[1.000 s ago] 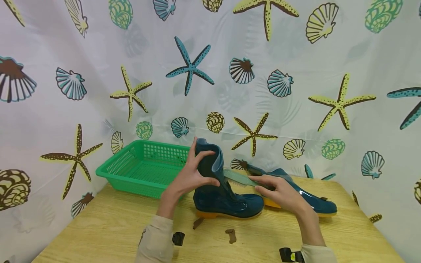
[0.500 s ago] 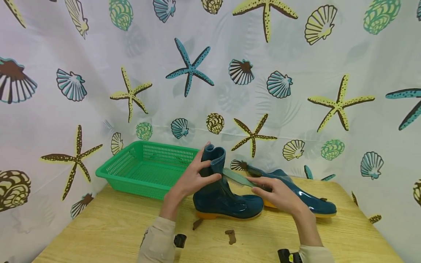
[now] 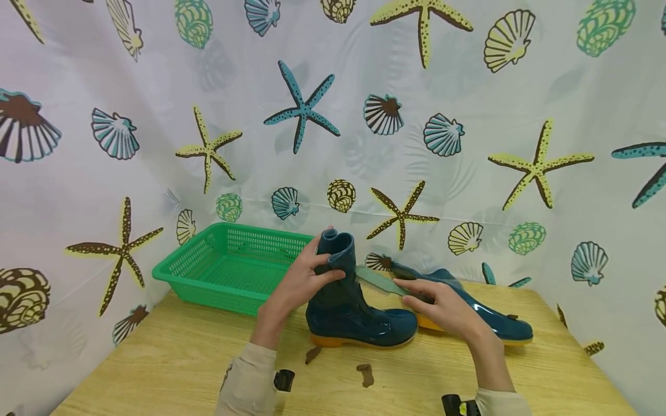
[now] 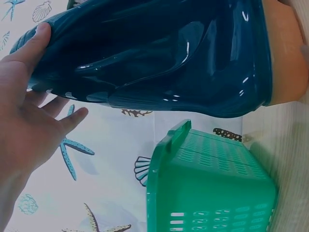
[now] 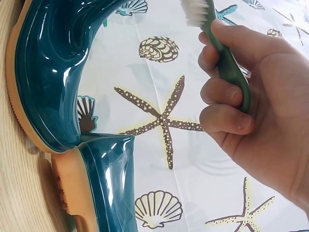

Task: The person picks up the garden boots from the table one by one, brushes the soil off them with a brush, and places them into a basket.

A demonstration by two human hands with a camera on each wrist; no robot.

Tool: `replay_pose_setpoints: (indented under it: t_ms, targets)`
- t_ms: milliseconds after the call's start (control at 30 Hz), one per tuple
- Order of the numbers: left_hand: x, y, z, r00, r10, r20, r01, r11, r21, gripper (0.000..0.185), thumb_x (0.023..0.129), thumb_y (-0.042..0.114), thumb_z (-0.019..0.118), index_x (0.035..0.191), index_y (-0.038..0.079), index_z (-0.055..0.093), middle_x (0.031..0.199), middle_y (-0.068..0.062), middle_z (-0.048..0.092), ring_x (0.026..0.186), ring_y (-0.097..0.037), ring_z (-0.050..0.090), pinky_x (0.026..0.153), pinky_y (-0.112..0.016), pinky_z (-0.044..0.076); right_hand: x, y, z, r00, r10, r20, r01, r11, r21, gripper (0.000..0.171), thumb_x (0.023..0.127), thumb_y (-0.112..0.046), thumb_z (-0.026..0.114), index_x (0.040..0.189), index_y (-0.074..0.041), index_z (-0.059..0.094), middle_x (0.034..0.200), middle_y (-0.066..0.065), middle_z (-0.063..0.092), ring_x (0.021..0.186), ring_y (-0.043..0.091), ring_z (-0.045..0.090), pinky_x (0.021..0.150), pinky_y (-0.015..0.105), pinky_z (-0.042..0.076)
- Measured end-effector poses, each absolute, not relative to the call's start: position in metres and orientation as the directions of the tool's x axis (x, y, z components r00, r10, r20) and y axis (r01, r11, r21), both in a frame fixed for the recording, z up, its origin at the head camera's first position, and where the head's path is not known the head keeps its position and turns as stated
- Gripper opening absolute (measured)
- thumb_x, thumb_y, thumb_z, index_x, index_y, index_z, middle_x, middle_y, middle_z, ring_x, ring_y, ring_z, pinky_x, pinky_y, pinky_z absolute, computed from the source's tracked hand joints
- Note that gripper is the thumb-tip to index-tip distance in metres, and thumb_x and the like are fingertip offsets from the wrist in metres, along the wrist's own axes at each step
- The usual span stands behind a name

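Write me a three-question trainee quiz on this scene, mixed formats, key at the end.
1. Multiple choice: what does the person's right hand hold?
A) a grey metal spoon
B) a white-bristled green plastic brush
C) a folded white cloth

2. True or false: the glossy dark-blue rubber boot gripped by the left hand is lying on its side.

3. Count: in the head view, how many flat brown scraps lie on the wood-grain table in front of that boot?

Key
1. B
2. False; it stands upright, gripped near the top of its shaft.
3. Two
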State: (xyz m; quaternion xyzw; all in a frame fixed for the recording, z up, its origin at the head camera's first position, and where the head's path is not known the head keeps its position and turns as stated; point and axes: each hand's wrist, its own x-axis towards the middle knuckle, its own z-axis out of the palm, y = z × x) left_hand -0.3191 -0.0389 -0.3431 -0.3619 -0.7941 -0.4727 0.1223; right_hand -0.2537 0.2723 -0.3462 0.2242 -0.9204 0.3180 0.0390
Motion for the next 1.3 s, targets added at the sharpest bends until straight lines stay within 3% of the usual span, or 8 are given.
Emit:
replay_pose_setpoints:
  t_ms: [167, 367, 500, 567, 767, 967, 1067, 1300]
  targets:
    - [-0.315, -0.038, -0.34, -0.748, 0.426, 0.508, 0.66, 0.4, 0.636, 0.043, 0.09, 0.031, 0.074, 0.129, 0.012, 0.068, 0.167, -0.003, 0.015, 0.152, -0.035, 0.021, 0.109, -0.06, 0.038, -0.254, 0.272, -0.347, -0.898, -0.382, 0.219, -0.437, 0.703, -0.561, 0.046, 0.102, -0.04, 0.055, 0.145, -0.023, 0.053, 0.14, 0.008, 0.058, 0.087, 0.01, 0.055, 0.075, 0.03, 0.043]
    - [-0.312, -0.036, -0.339, -0.784, 0.331, 0.525, 0.613, 0.541, 0.575, 0.055, 0.086, 0.038, 0.078, 0.127, 0.003, 0.066, 0.167, -0.007, 0.016, 0.15, -0.037, 0.026, 0.109, -0.058, 0.04, -0.253, 0.272, -0.346, -0.89, -0.396, 0.225, -0.451, 0.693, -0.563, 0.047, 0.102, -0.038, 0.055, 0.145, -0.02, 0.053, 0.133, 0.009, 0.061, 0.078, 0.009, 0.053, 0.071, 0.029, 0.042]
    - [-0.312, -0.037, -0.338, -0.759, 0.325, 0.564, 0.636, 0.557, 0.534, 0.054, 0.086, 0.037, 0.078, 0.124, 0.001, 0.066, 0.167, -0.011, 0.014, 0.154, -0.035, 0.014, 0.116, -0.062, 0.027, -0.253, 0.272, -0.347, -0.891, -0.392, 0.231, -0.451, 0.697, -0.557, 0.047, 0.102, -0.039, 0.055, 0.145, -0.021, 0.053, 0.134, 0.008, 0.061, 0.084, 0.008, 0.056, 0.074, 0.029, 0.045]
    - [-0.311, -0.036, -0.337, -0.759, 0.32, 0.566, 0.634, 0.562, 0.531, 0.052, 0.087, 0.037, 0.077, 0.125, 0.003, 0.066, 0.167, -0.011, 0.011, 0.154, -0.035, 0.01, 0.115, -0.064, 0.028, -0.254, 0.271, -0.347, -0.892, -0.389, 0.229, -0.449, 0.705, -0.55, 0.047, 0.102, -0.04, 0.055, 0.145, -0.022, 0.053, 0.138, 0.008, 0.06, 0.09, 0.01, 0.057, 0.076, 0.03, 0.045]
    - [-0.311, -0.033, -0.338, -0.765, 0.306, 0.567, 0.63, 0.541, 0.557, 0.049, 0.09, 0.034, 0.074, 0.129, 0.005, 0.064, 0.168, -0.007, 0.006, 0.147, -0.037, 0.022, 0.109, -0.063, 0.035, -0.255, 0.27, -0.347, -0.889, -0.4, 0.224, -0.454, 0.706, -0.543, 0.047, 0.102, -0.039, 0.054, 0.146, -0.02, 0.052, 0.137, 0.009, 0.06, 0.083, 0.01, 0.055, 0.074, 0.03, 0.043]
    - [-0.309, -0.03, -0.337, -0.739, 0.271, 0.617, 0.658, 0.49, 0.572, 0.034, 0.088, 0.027, 0.077, 0.115, 0.007, 0.07, 0.16, -0.011, 0.024, 0.135, -0.038, 0.045, 0.104, -0.056, 0.045, -0.255, 0.269, -0.346, -0.896, -0.383, 0.223, -0.441, 0.719, -0.538, 0.048, 0.102, -0.041, 0.055, 0.145, -0.021, 0.053, 0.136, 0.006, 0.061, 0.074, 0.007, 0.052, 0.072, 0.03, 0.042]
    - [-0.306, -0.027, -0.336, -0.728, 0.244, 0.641, 0.656, 0.522, 0.546, 0.031, 0.085, 0.028, 0.079, 0.11, 0.009, 0.073, 0.15, -0.014, 0.035, 0.128, -0.036, 0.049, 0.096, -0.052, 0.051, -0.255, 0.27, -0.346, -0.896, -0.385, 0.221, -0.442, 0.72, -0.535, 0.048, 0.102, -0.041, 0.054, 0.146, -0.021, 0.052, 0.137, 0.007, 0.06, 0.073, 0.008, 0.051, 0.072, 0.03, 0.042]
    - [-0.3, -0.025, -0.333, -0.691, 0.253, 0.677, 0.676, 0.558, 0.481, 0.034, 0.082, 0.028, 0.081, 0.109, 0.009, 0.075, 0.137, -0.015, 0.047, 0.114, -0.033, 0.043, 0.086, -0.048, 0.049, -0.253, 0.272, -0.349, -0.893, -0.38, 0.243, -0.45, 0.716, -0.534, 0.047, 0.102, -0.04, 0.055, 0.145, -0.021, 0.053, 0.144, 0.009, 0.056, 0.111, 0.022, 0.059, 0.085, 0.04, 0.048]
